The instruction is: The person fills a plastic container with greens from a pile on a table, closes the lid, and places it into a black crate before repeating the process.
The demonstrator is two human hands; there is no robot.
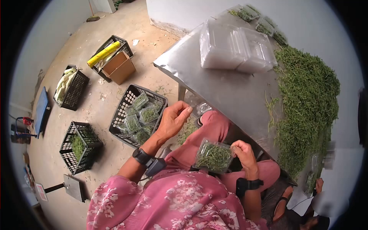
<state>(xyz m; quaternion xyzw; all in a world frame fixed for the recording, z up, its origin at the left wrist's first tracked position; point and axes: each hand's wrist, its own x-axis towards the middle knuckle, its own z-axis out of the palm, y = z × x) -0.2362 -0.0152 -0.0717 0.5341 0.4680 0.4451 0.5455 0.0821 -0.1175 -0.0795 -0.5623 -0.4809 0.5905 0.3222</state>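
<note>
My right hand [244,154] pinches the right edge of a clear plastic box [213,156] filled with green sprigs, held over my lap. To the upper left, my left hand [175,118] is raised with its fingers curled together; whether something small is between them is too small to tell. Below and left of that hand, a black crate [132,94] on the floor holds several clear boxes of greens [148,114]. A large heap of loose green sprigs [306,103] lies on the metal table [230,90], beside stacks of empty clear boxes [226,48].
Black crates with pale vegetables [65,84], a cardboard box [119,69] and loose greens [78,147] stand on the floor at left. A scale [74,188] is at lower left. A co-worker's hand [319,185] shows at lower right.
</note>
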